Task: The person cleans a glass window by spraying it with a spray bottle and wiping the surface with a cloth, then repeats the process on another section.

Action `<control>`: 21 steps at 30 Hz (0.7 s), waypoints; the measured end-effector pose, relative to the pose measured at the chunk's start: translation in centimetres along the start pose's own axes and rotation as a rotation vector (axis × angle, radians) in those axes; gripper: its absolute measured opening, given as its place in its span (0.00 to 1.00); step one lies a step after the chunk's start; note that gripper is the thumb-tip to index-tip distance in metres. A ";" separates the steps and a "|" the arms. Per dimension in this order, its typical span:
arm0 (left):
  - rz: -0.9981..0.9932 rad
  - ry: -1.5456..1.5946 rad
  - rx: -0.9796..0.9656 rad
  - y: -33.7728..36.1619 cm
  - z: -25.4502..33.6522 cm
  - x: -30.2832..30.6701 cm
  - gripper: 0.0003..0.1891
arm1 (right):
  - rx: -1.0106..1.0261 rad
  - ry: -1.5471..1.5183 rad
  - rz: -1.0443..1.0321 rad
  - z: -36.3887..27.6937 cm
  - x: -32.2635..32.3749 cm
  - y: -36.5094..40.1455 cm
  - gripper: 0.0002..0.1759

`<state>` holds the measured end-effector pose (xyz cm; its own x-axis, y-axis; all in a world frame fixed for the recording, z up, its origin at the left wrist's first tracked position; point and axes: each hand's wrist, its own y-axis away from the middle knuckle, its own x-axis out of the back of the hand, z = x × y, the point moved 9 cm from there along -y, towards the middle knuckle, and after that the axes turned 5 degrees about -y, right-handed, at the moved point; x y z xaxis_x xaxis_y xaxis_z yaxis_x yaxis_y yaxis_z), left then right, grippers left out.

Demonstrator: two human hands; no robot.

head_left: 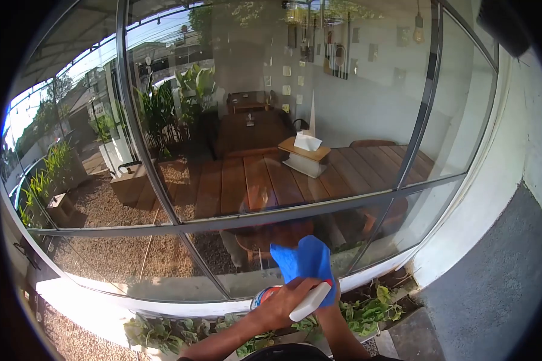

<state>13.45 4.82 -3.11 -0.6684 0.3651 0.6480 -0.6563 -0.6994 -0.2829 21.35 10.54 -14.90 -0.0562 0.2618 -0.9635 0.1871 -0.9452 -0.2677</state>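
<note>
My left hand [288, 299] is wrapped round a spray bottle [311, 302] with a white trigger head and a red nozzle tip. Part of the bottle's coloured label pokes out to the left of my fingers. Just beside it, my right hand [335, 297] grips a blue cloth [312, 259], whose bunched upper part sticks up in front of the lower window panes. Most of my right fingers are hidden behind the cloth and the bottle head. Both hands are close together in front of the large framed window [289, 210].
Leafy plants [373, 310] grow along the foot of the window. A white and grey wall [494, 259] rises on the right. Behind the glass are a wooden table [265, 180] and a tissue box [307, 153]; dark metal bars [421, 114] divide the panes.
</note>
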 end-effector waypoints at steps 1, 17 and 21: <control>0.050 0.017 -0.034 0.1 0.3 0.0 0.30 | -0.039 -0.040 -0.066 0.2 -1.9 0.0 0.31; 0.687 0.327 -0.050 -1.6 4.8 10.8 0.17 | 0.169 -0.117 -0.292 -7.5 -9.6 -5.2 0.31; 0.702 0.311 -0.012 -3.0 9.0 13.5 0.17 | 0.257 -0.028 -0.417 -8.6 -13.0 -4.8 0.33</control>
<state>9.51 6.34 12.84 -0.9963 -0.0049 0.0858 -0.0444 -0.8251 -0.5633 29.62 13.32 -1.13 -0.1016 0.6260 -0.7732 -0.1044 -0.7796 -0.6175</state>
